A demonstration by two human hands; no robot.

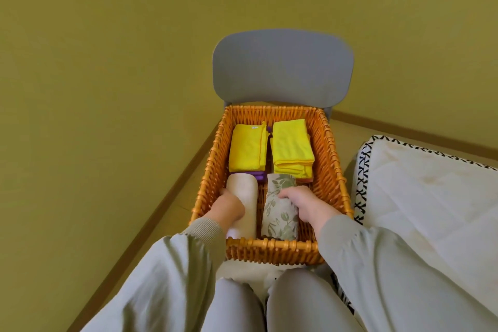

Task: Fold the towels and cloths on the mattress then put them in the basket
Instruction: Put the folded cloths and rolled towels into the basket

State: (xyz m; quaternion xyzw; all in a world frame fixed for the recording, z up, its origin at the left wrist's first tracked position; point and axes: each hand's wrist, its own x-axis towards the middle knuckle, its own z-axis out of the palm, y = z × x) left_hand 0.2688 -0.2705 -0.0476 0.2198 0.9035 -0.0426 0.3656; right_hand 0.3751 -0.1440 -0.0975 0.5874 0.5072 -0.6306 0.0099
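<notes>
An orange wicker basket (pixel 332 170) stands on a grey chair right in front of me. Two stacks of folded yellow cloths (pixel 292 147) fill its far half, the left stack (pixel 246 148) lying on purple cloths. In the near half lie two rolled towels side by side. My left hand (pixel 229 206) grips the cream roll (pixel 244 190) from its left side. My right hand (pixel 303 203) grips the leaf-patterned grey roll (pixel 280 219) around its middle. Both hands are inside the basket.
The grey chair back (pixel 281 67) rises behind the basket against a yellow-green wall. A white mattress (pixel 431 202) with a black cross-stitched edge lies to the right. My knees (pixel 269 304) are just below the basket. Tan floor with a baseboard runs along the left.
</notes>
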